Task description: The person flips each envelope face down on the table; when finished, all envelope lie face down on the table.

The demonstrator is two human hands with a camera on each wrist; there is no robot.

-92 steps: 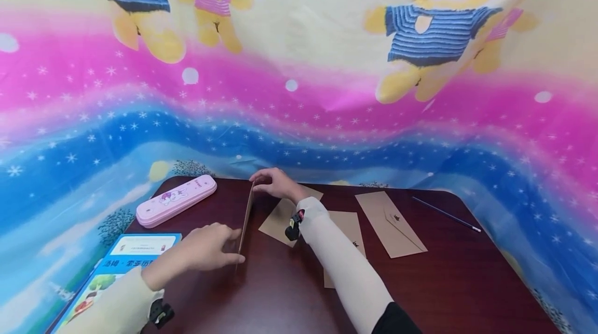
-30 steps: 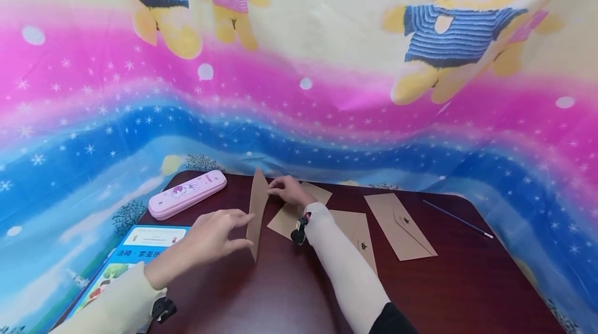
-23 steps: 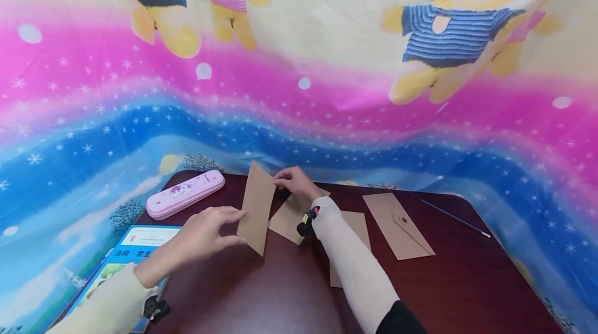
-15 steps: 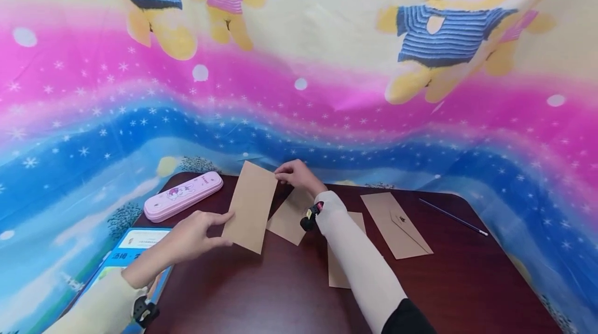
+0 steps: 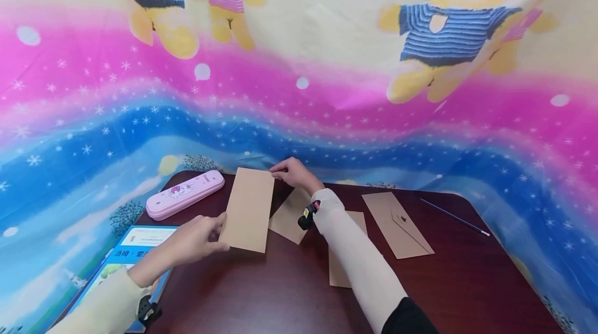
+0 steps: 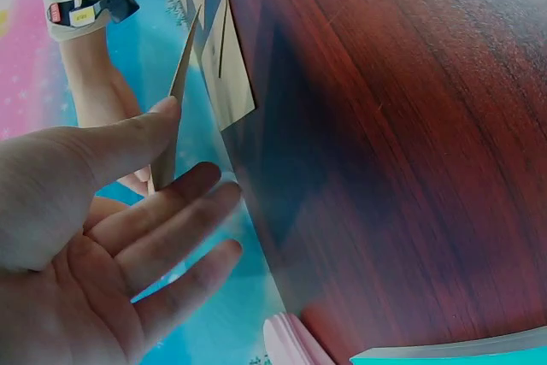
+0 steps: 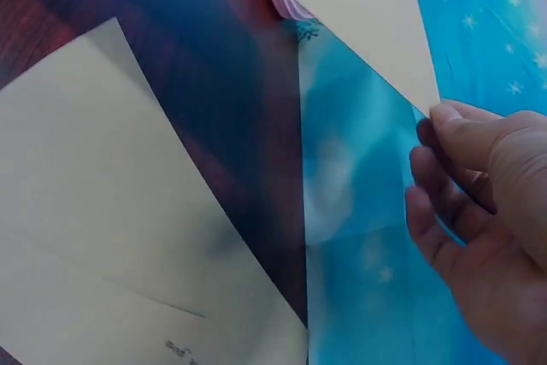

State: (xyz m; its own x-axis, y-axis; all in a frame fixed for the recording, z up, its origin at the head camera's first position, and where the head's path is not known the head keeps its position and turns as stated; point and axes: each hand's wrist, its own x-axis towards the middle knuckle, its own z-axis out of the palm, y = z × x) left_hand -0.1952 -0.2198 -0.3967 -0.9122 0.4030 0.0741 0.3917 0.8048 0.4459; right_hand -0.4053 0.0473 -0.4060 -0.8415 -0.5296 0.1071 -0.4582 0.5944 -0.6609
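Note:
A brown paper envelope is held up over the left-middle of the table, its plain face toward the head camera. My left hand pinches its lower left edge; in the left wrist view the thumb and a finger meet the envelope seen nearly edge-on, other fingers spread. My right hand pinches the top right corner between thumb and fingertips, clear in the right wrist view. Under the right forearm lie two more brown envelopes, one angled and one partly hidden. Another envelope with a small dark print lies farther right.
A pink pencil case lies at the back left of the dark wooden table. Nearer, a blue book is partly covered by the left arm. A dark pencil lies at the right. A printed curtain hangs behind.
The held envelope has turned from edge-on to showing its broad plain face to the head camera. Both hands have turned with it, the right hand shifting somewhat right along the top.

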